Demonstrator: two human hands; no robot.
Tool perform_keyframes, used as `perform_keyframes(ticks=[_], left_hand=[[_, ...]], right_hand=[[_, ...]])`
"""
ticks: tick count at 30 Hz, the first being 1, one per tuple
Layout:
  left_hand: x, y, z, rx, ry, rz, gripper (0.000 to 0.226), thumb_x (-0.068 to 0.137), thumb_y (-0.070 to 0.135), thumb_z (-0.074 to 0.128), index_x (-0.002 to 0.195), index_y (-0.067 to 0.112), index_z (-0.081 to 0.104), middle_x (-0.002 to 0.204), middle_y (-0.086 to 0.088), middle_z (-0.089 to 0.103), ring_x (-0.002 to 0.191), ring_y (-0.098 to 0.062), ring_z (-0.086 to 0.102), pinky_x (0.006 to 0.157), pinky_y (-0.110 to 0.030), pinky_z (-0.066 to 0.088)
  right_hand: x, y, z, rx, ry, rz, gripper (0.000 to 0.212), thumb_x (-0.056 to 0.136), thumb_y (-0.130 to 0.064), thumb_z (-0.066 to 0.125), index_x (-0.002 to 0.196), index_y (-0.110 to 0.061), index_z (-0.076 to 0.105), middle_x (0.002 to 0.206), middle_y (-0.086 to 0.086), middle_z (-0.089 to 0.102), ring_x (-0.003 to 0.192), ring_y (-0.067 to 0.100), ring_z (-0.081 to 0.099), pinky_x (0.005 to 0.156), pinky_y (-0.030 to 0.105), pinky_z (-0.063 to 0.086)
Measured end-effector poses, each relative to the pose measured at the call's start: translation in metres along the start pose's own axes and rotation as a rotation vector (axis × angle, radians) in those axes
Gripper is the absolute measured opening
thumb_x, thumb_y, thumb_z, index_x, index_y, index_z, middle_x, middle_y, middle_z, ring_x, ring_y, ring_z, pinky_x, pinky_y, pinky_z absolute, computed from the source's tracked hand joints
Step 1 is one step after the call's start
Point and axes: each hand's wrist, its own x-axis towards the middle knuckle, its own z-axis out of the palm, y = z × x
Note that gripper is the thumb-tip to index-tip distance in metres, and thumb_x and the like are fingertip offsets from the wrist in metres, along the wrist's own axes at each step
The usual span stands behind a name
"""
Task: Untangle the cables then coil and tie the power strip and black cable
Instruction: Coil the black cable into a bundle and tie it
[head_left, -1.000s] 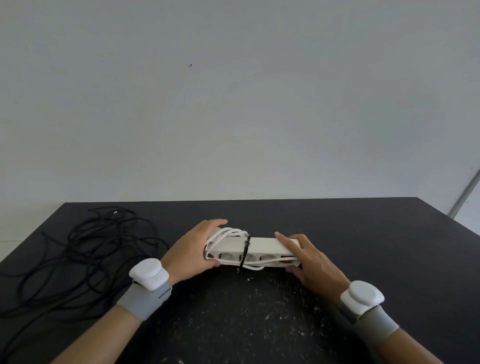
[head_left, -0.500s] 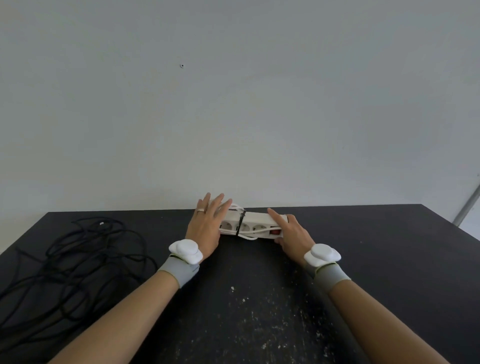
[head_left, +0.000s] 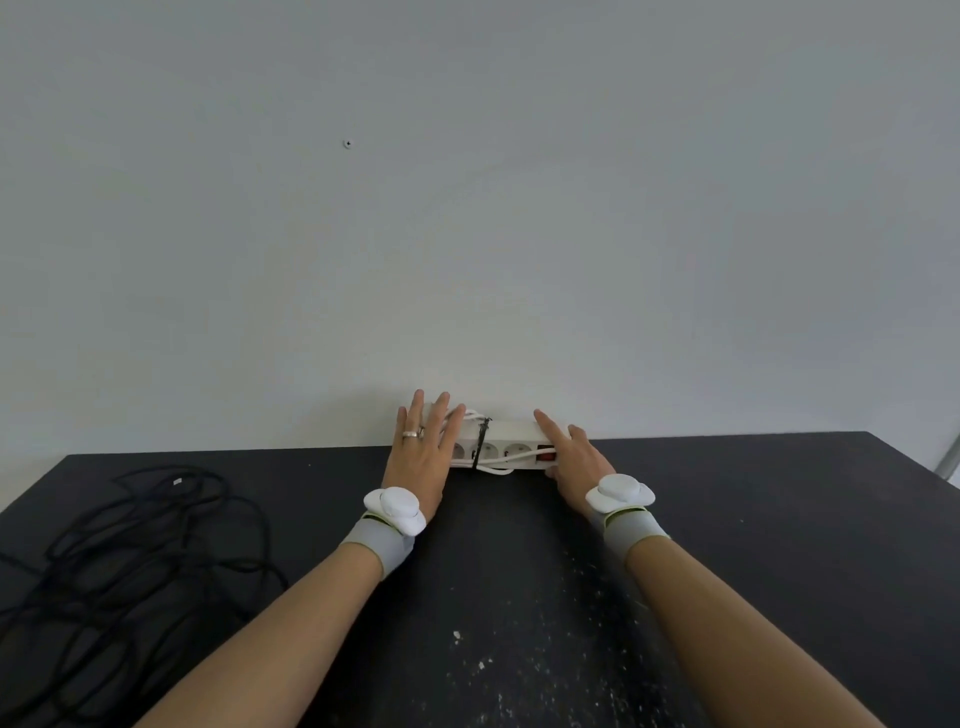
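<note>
We've pushed the power strip (head_left: 511, 441) from mid-table out to the far edge of the table (head_left: 753, 519), and it now sits against the wall (head_left: 519, 260). Both our arms are stretched further out. Our left hand (head_left: 421, 457), curled round the coiled end a second ago, now lies flat on it, fingers straight and spread. Our right hand (head_left: 571, 462) went along on the switch end; its thumb seems to touch the front side.

Single head view, looking forward-down across table (head_left: 727, 519) toward wall (head_left: 467, 208)
</note>
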Motion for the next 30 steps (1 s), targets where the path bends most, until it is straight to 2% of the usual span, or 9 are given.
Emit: perform_keyframes(ticks=[3,5,8,12,16,21,25,28,30], left_hand=[[-0.001,0.001,0.003,-0.004,-0.033,-0.018,0.087,0.077,0.009,0.066,0.15,0.013,0.02,0.156,-0.013,0.023,0.142,-0.046,0.015,0.116,-0.051,0.018],[0.0,-0.001,0.005,-0.051,-0.054,-0.008,0.083,0.086,0.008,0.053,0.152,0.015,0.001,0.16,-0.011,0.001,0.144,-0.043,-0.006,0.117,-0.049,-0.001],[-0.004,-0.001,-0.004,-0.158,-0.061,-0.036,0.086,0.086,0.02,0.053,0.151,0.016,-0.003,0.159,-0.011,-0.011,0.145,-0.038,-0.014,0.115,-0.047,-0.01],[-0.031,0.002,-0.018,-0.261,-0.055,-0.036,0.091,0.085,0.032,0.056,0.151,0.017,-0.006,0.157,-0.01,-0.022,0.144,-0.035,-0.02,0.113,-0.047,-0.014],[-0.077,-0.007,-0.039,-0.273,-0.093,-0.04,0.079,0.086,0.035,0.057,0.151,0.02,0.014,0.16,-0.009,-0.009,0.146,-0.032,-0.012,0.113,-0.046,-0.014],[-0.14,-0.051,-0.064,-0.318,-0.171,-0.171,0.051,0.09,0.037,0.051,0.139,0.024,0.043,0.156,-0.002,0.026,0.145,-0.022,0.018,0.118,-0.041,0.005],[-0.186,-0.088,-0.08,-0.11,-0.161,-0.377,0.056,0.088,0.048,0.048,0.139,0.025,0.042,0.156,-0.006,0.024,0.145,-0.031,0.014,0.117,-0.048,0.002],[-0.212,-0.109,-0.083,-0.104,-0.244,-0.556,0.07,0.086,0.061,0.041,0.145,0.024,0.031,0.158,-0.009,0.017,0.144,-0.037,0.011,0.116,-0.052,0.003],[-0.217,-0.113,-0.079,-0.129,-0.309,-0.571,0.073,0.087,0.066,0.036,0.146,0.024,0.028,0.158,-0.008,0.019,0.144,-0.035,0.014,0.116,-0.051,0.007]], right_hand=[[0.0,0.001,0.0,0.005,-0.037,-0.001,0.083,0.092,-0.014,0.056,0.148,-0.043,0.002,0.145,0.017,0.029,0.114,0.038,0.053,0.086,0.043,0.052],[-0.003,0.001,-0.003,-0.043,-0.043,0.007,0.091,0.087,-0.032,0.061,0.147,-0.043,-0.007,0.154,0.019,0.015,0.131,0.041,0.038,0.1,0.048,0.044],[-0.015,-0.006,-0.007,-0.182,0.105,-0.04,0.103,0.078,-0.063,0.056,0.148,-0.035,-0.014,0.158,0.019,-0.008,0.144,0.044,0.005,0.115,0.053,0.016],[-0.049,-0.036,-0.003,-0.172,0.177,-0.17,0.089,0.085,-0.062,0.043,0.151,-0.025,-0.003,0.159,0.019,-0.009,0.145,0.042,-0.004,0.117,0.051,0.006],[-0.095,-0.083,0.017,-0.095,0.101,-0.329,0.073,0.091,-0.051,0.042,0.151,-0.023,0.012,0.16,0.015,-0.004,0.147,0.036,-0.004,0.118,0.047,0.003],[-0.123,-0.114,0.034,-0.073,-0.23,-0.381,0.064,0.096,-0.054,0.032,0.152,-0.029,0.012,0.161,0.008,-0.003,0.148,0.03,-0.003,0.119,0.044,0.002],[-0.129,-0.119,0.039,-0.126,-0.263,-0.344,0.061,0.098,-0.054,0.023,0.152,-0.028,0.011,0.162,0.006,0.002,0.148,0.028,0.0,0.119,0.044,0.004],[-0.136,-0.125,0.037,-0.141,-0.258,-0.292,0.058,0.1,-0.05,0.022,0.152,-0.027,0.012,0.161,0.006,0.004,0.148,0.029,0.002,0.119,0.045,0.007],[-0.139,-0.132,0.034,-0.153,-0.269,-0.248,0.057,0.101,-0.047,0.023,0.152,-0.024,0.012,0.161,0.008,0.006,0.147,0.031,0.005,0.119,0.046,0.01]])
